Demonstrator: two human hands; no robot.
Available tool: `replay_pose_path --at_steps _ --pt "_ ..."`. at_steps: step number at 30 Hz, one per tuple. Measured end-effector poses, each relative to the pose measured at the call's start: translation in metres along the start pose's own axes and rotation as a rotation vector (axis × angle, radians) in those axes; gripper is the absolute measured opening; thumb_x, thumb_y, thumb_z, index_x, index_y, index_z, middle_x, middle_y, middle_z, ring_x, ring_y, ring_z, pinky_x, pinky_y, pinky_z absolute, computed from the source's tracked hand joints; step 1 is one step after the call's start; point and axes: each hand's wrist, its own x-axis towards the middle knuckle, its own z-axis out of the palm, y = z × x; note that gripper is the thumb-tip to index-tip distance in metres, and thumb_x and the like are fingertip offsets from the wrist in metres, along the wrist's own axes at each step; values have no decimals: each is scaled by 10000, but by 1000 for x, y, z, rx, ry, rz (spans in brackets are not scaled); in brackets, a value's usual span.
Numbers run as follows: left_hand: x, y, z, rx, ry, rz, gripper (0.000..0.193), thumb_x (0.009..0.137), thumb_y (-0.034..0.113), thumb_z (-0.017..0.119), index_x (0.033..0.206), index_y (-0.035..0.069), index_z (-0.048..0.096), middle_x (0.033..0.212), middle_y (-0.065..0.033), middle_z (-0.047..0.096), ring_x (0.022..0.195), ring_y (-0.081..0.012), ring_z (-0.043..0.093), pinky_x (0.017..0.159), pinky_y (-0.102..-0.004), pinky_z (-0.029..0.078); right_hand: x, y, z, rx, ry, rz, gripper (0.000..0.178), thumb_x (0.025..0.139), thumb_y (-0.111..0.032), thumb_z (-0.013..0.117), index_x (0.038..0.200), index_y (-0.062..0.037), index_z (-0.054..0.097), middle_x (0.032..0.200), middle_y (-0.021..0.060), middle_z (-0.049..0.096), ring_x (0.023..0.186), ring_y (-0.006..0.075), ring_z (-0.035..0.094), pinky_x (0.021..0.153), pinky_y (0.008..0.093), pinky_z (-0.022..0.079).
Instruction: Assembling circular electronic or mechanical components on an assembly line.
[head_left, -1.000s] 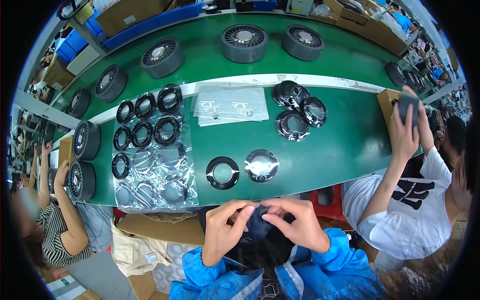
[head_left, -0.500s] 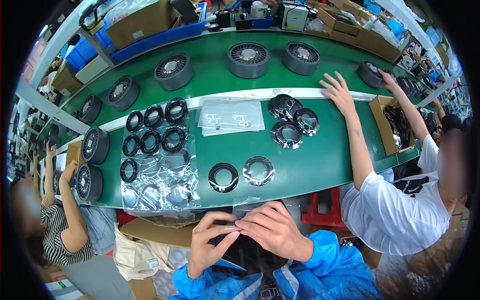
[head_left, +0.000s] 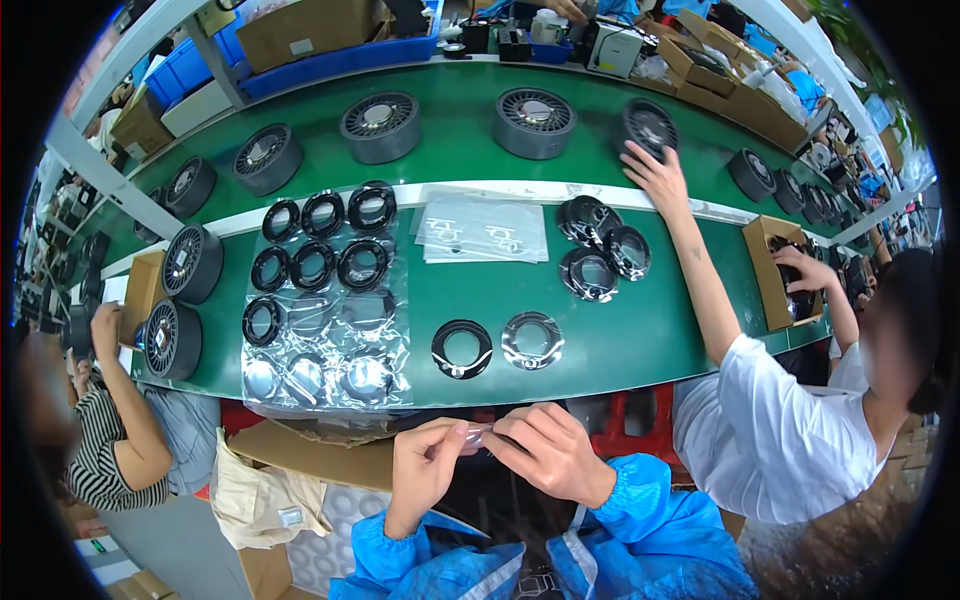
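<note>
Close to the table's near edge, my left hand (head_left: 428, 466) pinches a small clear, shiny piece (head_left: 475, 436) that looks like plastic film. The fingers of my right hand (head_left: 548, 455) close on its other side, so the two hands meet at it. Its exact kind is too small to tell. Beyond my hands lie a flat black ring (head_left: 445, 364) and a glossy black ring (head_left: 531, 360). More glossy rings (head_left: 628, 252) overlap farther back. To the left, several black rings (head_left: 362, 265) sit in rows on a clear plastic sheet (head_left: 290, 385).
Pale printed sheets (head_left: 480, 225) lie behind the rings. Grey fan-like wheels (head_left: 380, 128) stand along the green conveyor (head_left: 450, 95). A co-worker's hand (head_left: 660, 182) on the right touches one wheel (head_left: 648, 128); their other hand is in a cardboard box (head_left: 775, 290). Another person (head_left: 120, 440) works at left.
My fingers have shifted on the clear piece, the left ones now pressed together. The wheels appear farther right. The co-worker's one hand has reached a wheel; the other has left a wheel for the box.
</note>
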Motion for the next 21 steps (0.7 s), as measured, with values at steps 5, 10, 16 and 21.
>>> replay_pose_path --at_steps 5,10,16,21 --pt "3 -17 -39 138 210 15 214 1122 38 645 1090 -118 789 1062 -132 815 927 -193 797 817 -317 649 10 9 -20 467 110 58 234 824 -9 871 1053 -17 821 1012 99 767 851 238 757 748 361 609" --pt "4 5 -37 207 93 142 160 1086 8 683 1058 -111 787 1176 -165 830 930 -230 824 811 -334 671 46 42 -13 726 205 659 124 937 -11 866 1046 14 813 921 69 785 821 140 746 641 281 574" --pt "8 -21 -15 411 -28 338 90 995 3 772 1048 -68 789 1363 -170 788 1027 -309 836 824 -350 669 44 73 50 876 174 931 98 983 -21 851 1053 32 809 959 39 784 844 69 719 640 220 554" --pt "9 -29 -16 411 -20 340 91 971 0 793 1038 -61 793 1397 -148 771 1039 -310 831 842 -353 675 40 76 63 825 184 903 101 981 -9 850 1057 43 809 1000 47 769 835 57 706 626 198 523"
